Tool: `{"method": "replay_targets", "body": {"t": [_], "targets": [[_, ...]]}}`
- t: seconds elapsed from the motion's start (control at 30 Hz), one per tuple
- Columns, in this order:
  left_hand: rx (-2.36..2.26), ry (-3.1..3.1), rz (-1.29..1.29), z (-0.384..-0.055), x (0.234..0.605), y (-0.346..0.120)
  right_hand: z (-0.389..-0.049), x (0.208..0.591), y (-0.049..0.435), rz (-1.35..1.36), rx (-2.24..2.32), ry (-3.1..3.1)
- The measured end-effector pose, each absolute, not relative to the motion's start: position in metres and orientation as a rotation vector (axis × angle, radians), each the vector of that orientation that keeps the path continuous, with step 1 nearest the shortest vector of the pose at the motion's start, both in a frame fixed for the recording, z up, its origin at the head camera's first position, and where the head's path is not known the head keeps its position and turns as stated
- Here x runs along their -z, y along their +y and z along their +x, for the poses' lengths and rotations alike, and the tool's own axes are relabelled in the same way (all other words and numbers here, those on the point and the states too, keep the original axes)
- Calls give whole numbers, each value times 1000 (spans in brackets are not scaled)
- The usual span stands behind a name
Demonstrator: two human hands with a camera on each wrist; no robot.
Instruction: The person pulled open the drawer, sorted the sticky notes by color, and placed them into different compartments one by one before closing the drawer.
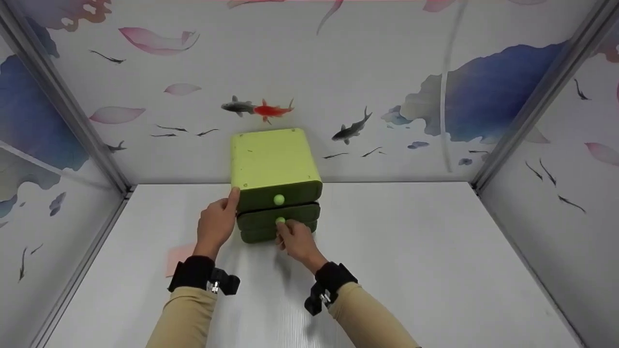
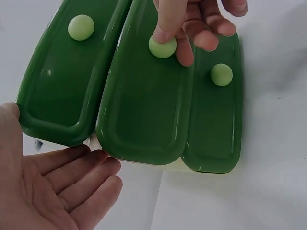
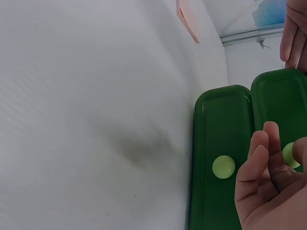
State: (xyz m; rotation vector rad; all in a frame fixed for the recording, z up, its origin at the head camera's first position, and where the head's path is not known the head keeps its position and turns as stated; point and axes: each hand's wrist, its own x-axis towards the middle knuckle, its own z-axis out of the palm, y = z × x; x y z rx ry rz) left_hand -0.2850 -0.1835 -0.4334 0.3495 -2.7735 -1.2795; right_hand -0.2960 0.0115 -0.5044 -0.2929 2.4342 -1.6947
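A small lime-green drawer cabinet (image 1: 273, 157) stands against the back wall, with three dark green fronts and round light-green knobs. In the left wrist view, the middle drawer (image 2: 144, 115) juts out a little from its neighbours. My right hand (image 1: 299, 241) pinches the middle drawer's knob (image 2: 162, 48) between thumb and forefinger, its other fingers loosely bent. At the cabinet's left side, my left hand (image 1: 216, 223) rests against the upper front corner, thumb near the top edge and fingers (image 2: 67, 165) extended along the side. The bottom drawer (image 3: 218, 115) and top drawer (image 2: 62, 72) look closed.
A pink paper-like piece (image 1: 179, 258) lies on the white table (image 1: 411, 256) left of the cabinet, partly behind my left wrist. Printed panels with fish and petals (image 1: 309, 63) enclose the back and both sides, joined by metal corner posts (image 1: 527, 96).
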Motion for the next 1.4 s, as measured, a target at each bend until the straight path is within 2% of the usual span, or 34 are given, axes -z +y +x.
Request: {"method": "replay_targets", "body": {"t": [0.37,0.57,0.7,1.13,1.4], "targets": [[1308,-2754,368,-287,434,-182,-306,509,18,-305,1635,2554],[1472,-2665,356,-287,443,-187,-306,520,26,-91,1368,2742],[1497,-2681,362,-289,452,-187,-306,528,26,-69,1317,2717],[1583,-2747,254,-288,483,-178,-309,535,16,-151,1360,2548],[1533,-2700,218,-287,489,-177,-312,539,13,-63,1444,2485]]}}
